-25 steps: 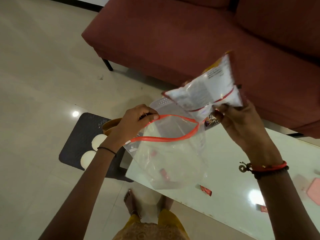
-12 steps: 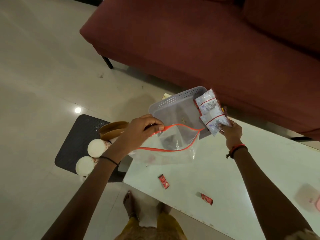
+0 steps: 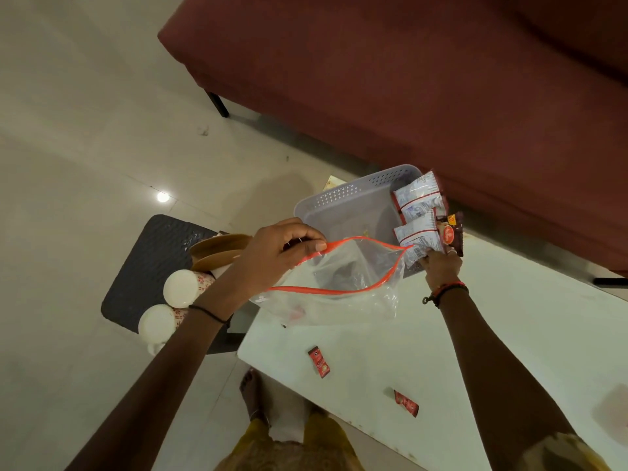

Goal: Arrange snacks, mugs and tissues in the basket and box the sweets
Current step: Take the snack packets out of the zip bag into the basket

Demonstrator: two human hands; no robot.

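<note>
My left hand [image 3: 282, 253] pinches the red-zip rim of a clear plastic bag [image 3: 339, 294] and holds it open above the white table's [image 3: 509, 334] left corner. A grey perforated basket [image 3: 353, 205] stands just behind the bag. My right hand [image 3: 440, 265] grips several white and red snack packets [image 3: 421, 219] and holds them upright against the basket's right wall. Two small red sweets lie on the table, one sweet [image 3: 319, 362] near the left edge, the other sweet [image 3: 406, 402] near the front edge. Two white patterned mugs [image 3: 180, 288] lie on a dark mat to the left.
A maroon sofa [image 3: 407, 79] runs across the back, close behind the basket. The dark mat [image 3: 146, 266] on the tiled floor also holds brown plates [image 3: 217, 249]. A pink thing [image 3: 615, 406] shows blurred at the table's right edge. My feet are under the table's near corner.
My right hand has lowered the snack packets from above the bag down to the basket's right side. The bag has dropped lower, uncovering the basket and a sweet on the table.
</note>
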